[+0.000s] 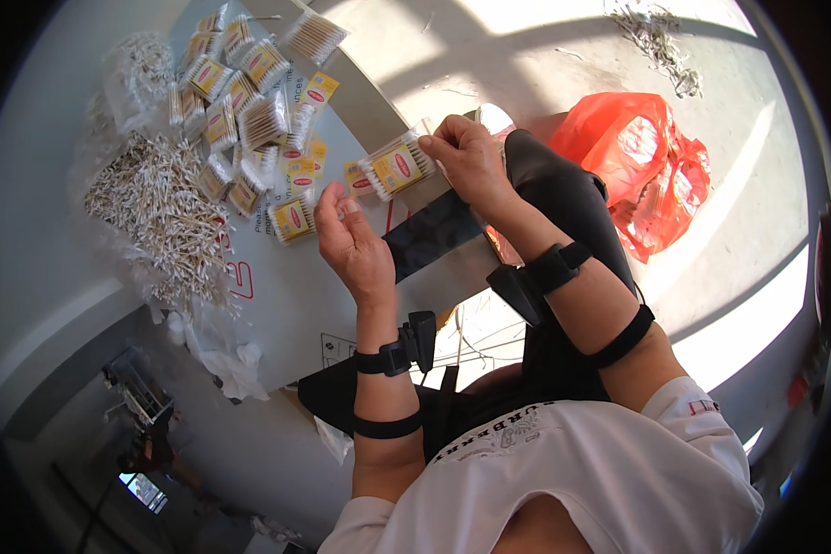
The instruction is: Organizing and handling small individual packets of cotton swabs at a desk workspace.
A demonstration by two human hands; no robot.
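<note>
My right hand (474,166) pinches the clear wrapper end of a flat pack of cotton swabs (397,168) with a yellow and red label, above the grey tabletop. To its left my left hand (349,242) is raised with fingers loosely curled and apart, with nothing seen in it. Just beside those fingers lies another swab pack (292,218). Yellow label cards (305,166) lie behind it, and a further card (358,178) shows partly behind the held pack.
Many wrapped swab packs (220,123) are heaped at the table's far left. Loose cotton swabs (162,212) spill from a clear plastic bag beside them. A red plastic bag (632,166) stands on the floor right of my leg; scattered swabs (660,46) lie beyond it.
</note>
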